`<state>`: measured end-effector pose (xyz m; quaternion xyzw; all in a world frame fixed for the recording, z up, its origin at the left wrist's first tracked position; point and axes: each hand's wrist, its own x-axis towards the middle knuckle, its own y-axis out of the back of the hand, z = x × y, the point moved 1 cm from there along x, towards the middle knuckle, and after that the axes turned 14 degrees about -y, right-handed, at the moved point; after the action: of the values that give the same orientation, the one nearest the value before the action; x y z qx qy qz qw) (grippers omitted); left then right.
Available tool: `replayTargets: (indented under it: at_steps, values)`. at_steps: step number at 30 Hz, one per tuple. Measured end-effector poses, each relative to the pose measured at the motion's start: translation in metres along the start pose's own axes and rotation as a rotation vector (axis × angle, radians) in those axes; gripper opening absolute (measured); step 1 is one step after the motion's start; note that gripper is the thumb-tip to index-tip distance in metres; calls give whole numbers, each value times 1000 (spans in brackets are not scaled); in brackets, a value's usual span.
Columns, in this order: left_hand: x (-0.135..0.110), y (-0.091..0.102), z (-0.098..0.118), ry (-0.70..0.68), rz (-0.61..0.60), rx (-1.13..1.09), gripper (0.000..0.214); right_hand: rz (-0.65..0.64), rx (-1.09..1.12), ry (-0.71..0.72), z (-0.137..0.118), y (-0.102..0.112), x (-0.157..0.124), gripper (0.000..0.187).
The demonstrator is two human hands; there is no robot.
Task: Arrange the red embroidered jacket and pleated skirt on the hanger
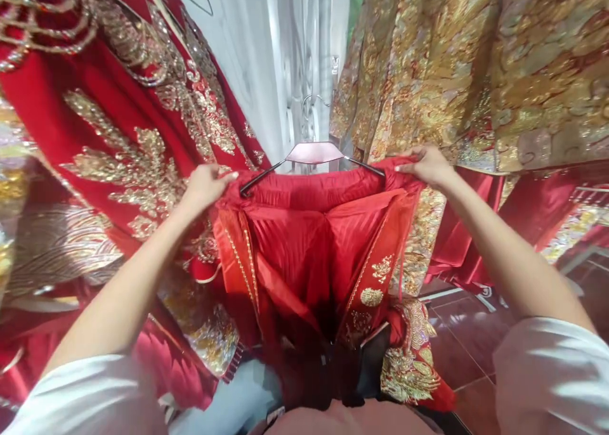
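Note:
A red embroidered skirt point(295, 245) hangs spread out in front of me, its gathered waistband at the top and gold embroidery on its side panels. Inside the waistband sits a black hanger point(314, 153) with a pale pinkish middle plate. My left hand point(204, 188) grips the waistband's left corner, thumb on top, beside the hanger's left end. At the opposite corner, my right hand point(425, 165) pinches the fabric between thumb and fingers. The lower part of the skirt falls into shadow near my body.
A red gown point(128, 137) with gold beadwork hangs close on the left. Gold brocade garments point(428, 73) hang on the right, with red cloth beneath them. Pale curtains point(252, 48) and a metal hook point(311, 102) are behind. Dark red floor tiles point(466, 340) show at lower right.

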<state>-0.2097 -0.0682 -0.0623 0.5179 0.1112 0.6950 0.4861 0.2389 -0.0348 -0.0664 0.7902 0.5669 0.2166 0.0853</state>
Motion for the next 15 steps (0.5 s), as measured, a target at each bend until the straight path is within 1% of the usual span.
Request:
replayTargets:
  at_steps: [2,5,7,10,13,15]
  values:
    - [-5,-9,-8,-18,-80,43,28,5,13,-16,19,-4,7,21]
    - [-16,-19,-19,-12,-239,70,30,-68,47,-68,45,-11,12,14]
    - [-24,-24,-25,-2,-289,98,31,-117,60,-98,57,-16,11,11]
    - [-40,-36,-32,-25,-349,114,34,-175,45,-176,74,-27,1,15]
    - [-57,-51,-33,-59,-491,9,39,-293,76,-302,91,-44,-15,21]
    - [-63,-56,-31,-71,-540,-66,40,-364,158,-371,95,-55,-22,19]
